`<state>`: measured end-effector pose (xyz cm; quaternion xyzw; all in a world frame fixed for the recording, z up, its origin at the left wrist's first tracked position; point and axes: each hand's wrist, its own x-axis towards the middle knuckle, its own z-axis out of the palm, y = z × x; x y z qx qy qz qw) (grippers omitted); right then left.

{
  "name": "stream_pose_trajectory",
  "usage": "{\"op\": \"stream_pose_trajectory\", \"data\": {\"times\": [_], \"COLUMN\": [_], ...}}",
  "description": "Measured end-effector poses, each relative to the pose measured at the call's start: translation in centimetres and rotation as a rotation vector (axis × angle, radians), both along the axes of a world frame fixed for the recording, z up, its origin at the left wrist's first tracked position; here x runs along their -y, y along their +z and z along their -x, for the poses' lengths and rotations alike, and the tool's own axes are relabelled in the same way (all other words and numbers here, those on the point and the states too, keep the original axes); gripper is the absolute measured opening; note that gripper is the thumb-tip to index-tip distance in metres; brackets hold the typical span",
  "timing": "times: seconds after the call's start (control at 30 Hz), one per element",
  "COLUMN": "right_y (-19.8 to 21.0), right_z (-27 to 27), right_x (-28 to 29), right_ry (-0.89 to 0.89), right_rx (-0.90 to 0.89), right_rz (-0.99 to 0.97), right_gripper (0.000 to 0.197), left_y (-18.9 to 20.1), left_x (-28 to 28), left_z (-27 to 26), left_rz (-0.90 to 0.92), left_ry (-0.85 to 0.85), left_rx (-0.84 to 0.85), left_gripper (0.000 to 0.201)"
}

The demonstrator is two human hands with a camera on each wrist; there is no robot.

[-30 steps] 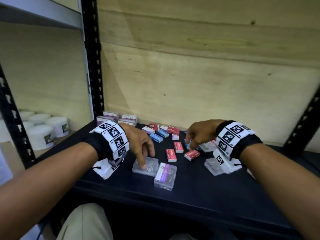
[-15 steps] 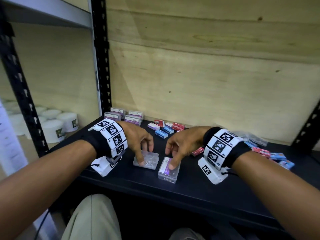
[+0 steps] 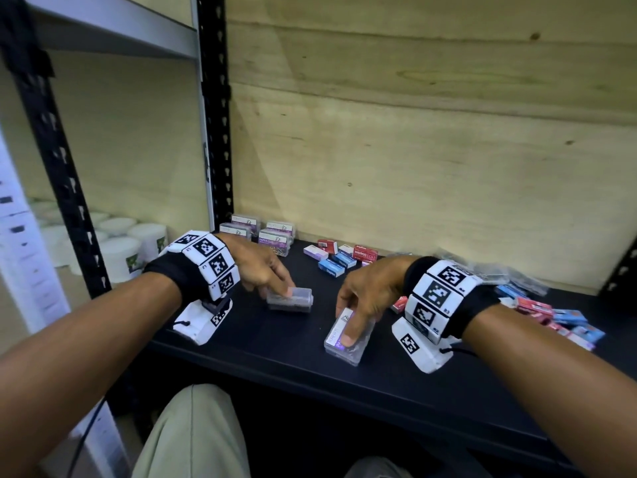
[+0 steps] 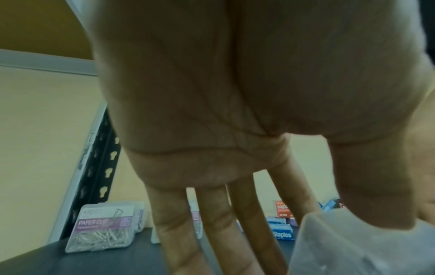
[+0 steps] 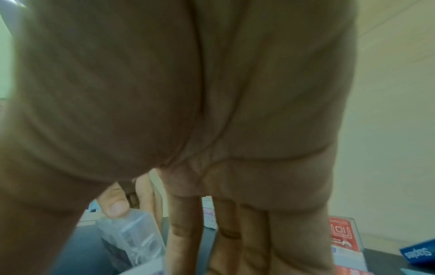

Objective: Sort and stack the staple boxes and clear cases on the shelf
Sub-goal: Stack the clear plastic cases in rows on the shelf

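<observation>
On the black shelf [image 3: 275,360] my left hand [image 3: 280,290] pinches an unlabelled clear case [image 3: 291,299] between thumb and fingers, with the case raised on its edge. In the left wrist view the thumb lies on that clear case [image 4: 353,249] and the fingers reach down behind it. My right hand [image 3: 351,322] grips a clear case with a purple label [image 3: 346,339], index finger lying along its top. The right wrist view shows the unlabelled clear case [image 5: 134,238] under the other hand's thumb. Red and blue staple boxes [image 3: 341,257] lie behind both hands.
Stacked paper clip cases [image 3: 262,232] stand at the back left by the black upright [image 3: 213,115]. More staple boxes [image 3: 551,315] and clear bags [image 3: 510,274] lie at the right. White tubs [image 3: 117,250] fill the neighbouring shelf. Plywood closes the back.
My right hand left the staple boxes in the middle and came forward onto the purple-labelled case. My left hand tipped the unlabelled clear case up from lying flat.
</observation>
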<state>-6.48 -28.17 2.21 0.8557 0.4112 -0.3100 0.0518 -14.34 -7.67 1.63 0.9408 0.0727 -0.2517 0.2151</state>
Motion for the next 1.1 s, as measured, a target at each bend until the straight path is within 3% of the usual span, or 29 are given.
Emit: {"op": "stream_pose_trajectory", "data": {"times": [0.27,0.53,0.77,1.1], "right_y": [0.9,1.6,2.3,2.1], "right_z": [-0.9,-1.6,-1.7,-1.9], "right_x": [1.1,2.0,2.5,-2.4], "right_ry": [-0.019,-0.085,-0.041,0.043], "right_rx": [0.142,0.073,0.160,0.299], "right_rz": [-0.076,-0.140,-0.131,-0.105], "right_gripper": [0.049,0.034,0.030,0.031], "left_y": [0.1,-0.3,-0.3,-0.3], "left_x": [-0.3,-0.6,-0.9,-6.0], "left_z": [-0.2,-0.6,-0.8,-2.0], "left_rz": [0.022,-0.002,-0.035,-0.083], "left_ry": [0.000,-0.031,-0.088,-0.062], "left_rx": [0.057,0.113,0.115,0.107], "left_gripper": [0.030,0.023,0.043,0.034]}}
